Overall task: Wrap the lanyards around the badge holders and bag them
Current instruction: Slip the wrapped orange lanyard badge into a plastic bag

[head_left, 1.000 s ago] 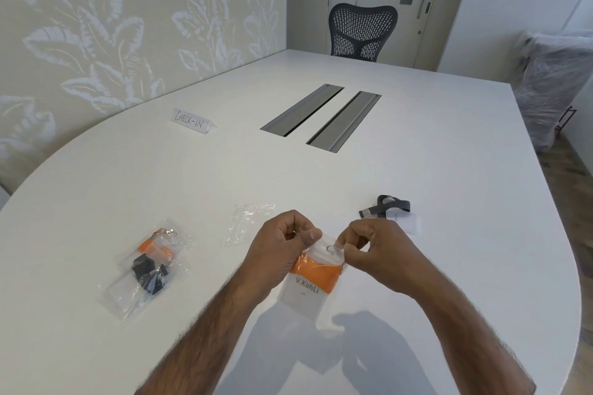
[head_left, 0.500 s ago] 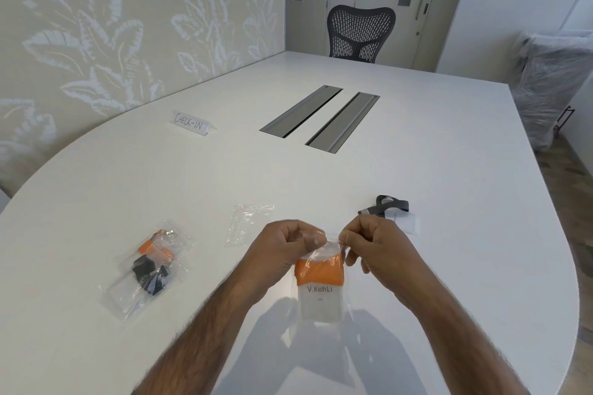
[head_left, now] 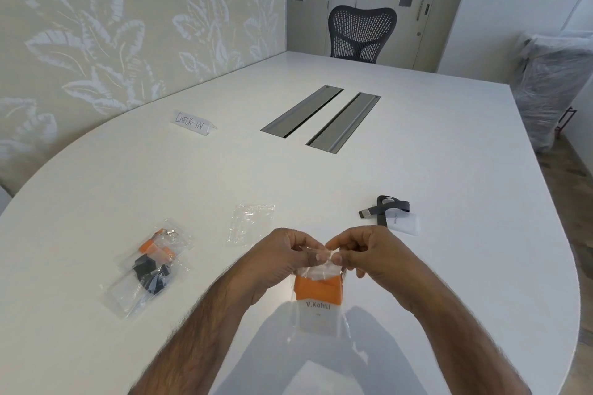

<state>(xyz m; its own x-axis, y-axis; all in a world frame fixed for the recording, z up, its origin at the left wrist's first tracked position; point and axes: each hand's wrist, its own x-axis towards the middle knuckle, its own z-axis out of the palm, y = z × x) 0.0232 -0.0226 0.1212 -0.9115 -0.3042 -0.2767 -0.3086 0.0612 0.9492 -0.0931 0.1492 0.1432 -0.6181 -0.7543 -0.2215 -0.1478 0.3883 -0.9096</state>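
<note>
Left hand [head_left: 282, 261] and right hand [head_left: 369, 258], fingers curled, pinch the mouth of the clear bag [head_left: 321, 271] holding the orange-wrapped badge holder [head_left: 317, 314] at 6 o'clock. Filled bags [head_left: 150, 266] lie at 9 o'clock. The black-lanyard badge [head_left: 393, 218] at 1 o'clock still needs bagging.

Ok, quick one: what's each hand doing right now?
Left hand: closed, pinching the top edge of the clear bag holding the V.Kohli badge.
Right hand: closed, pinching the same edge.
</note>
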